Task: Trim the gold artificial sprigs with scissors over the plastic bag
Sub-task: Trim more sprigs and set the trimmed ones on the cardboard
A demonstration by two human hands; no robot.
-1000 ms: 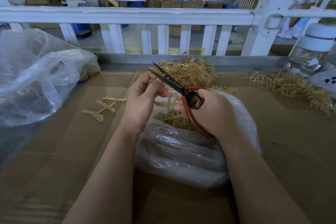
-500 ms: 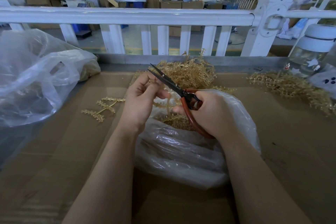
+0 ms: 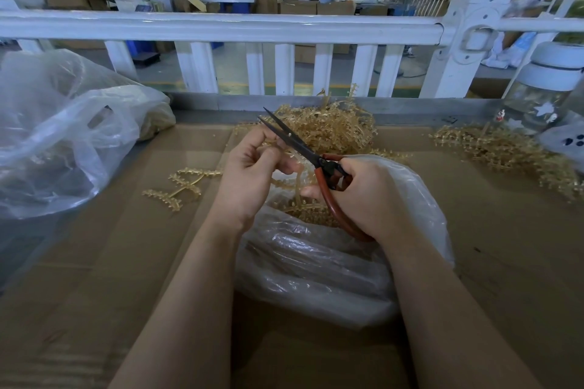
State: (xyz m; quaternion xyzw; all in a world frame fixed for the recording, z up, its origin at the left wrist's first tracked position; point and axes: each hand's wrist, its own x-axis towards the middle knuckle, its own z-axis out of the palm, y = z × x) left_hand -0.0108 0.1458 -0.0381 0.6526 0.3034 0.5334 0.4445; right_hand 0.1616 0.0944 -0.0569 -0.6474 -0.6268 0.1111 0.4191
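Here, the left hand [image 3: 252,174] is pinching a gold sprig [image 3: 292,181] while the right hand [image 3: 363,196] is gripping slightly parted scissors [image 3: 303,148] above the plastic bag [image 3: 316,268], so trimmings are likely dropping inside.

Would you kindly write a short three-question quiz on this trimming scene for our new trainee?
1. True or false: the right hand holds the scissors.
2. Multiple choice: what lies directly under both hands? A) a glass jar B) a plastic bag C) a white fence
3. Fill in: the left hand pinches a gold ____ beside the blades.

Key: 1 true; 2 B; 3 sprig.
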